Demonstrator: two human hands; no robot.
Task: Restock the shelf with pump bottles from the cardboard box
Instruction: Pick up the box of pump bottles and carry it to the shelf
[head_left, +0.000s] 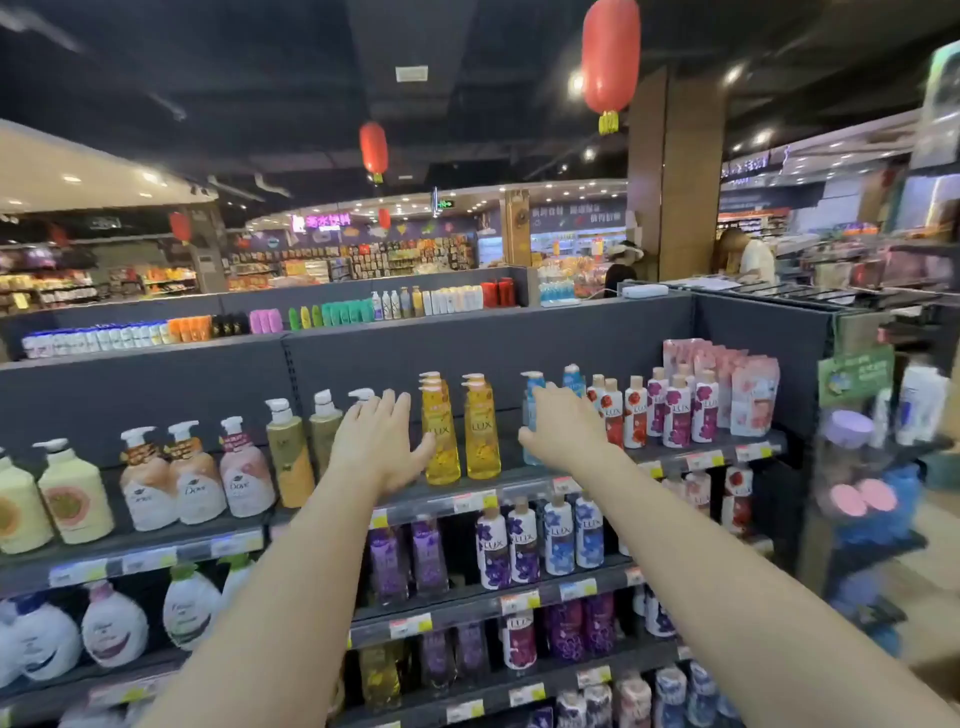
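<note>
- So, left hand (382, 441) is mid-frame, fingers straight and slightly spread, holding nothing. Its thumb is just beside the yellow bottles (462, 431).
- Right hand (563, 423), right of centre, grips the blue bottle (531, 404) — thumb across the front, fingers round the far side.
- That bottle stands upright on the top shelf (519, 489), between the yellow ones and the red bottles (613, 410).
- Dove bottles (197, 478) line the shelf's left part.

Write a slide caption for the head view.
Both hands reach to the top shelf: left hand open beside yellow pump bottles, right hand at a blue pump bottle.
</note>
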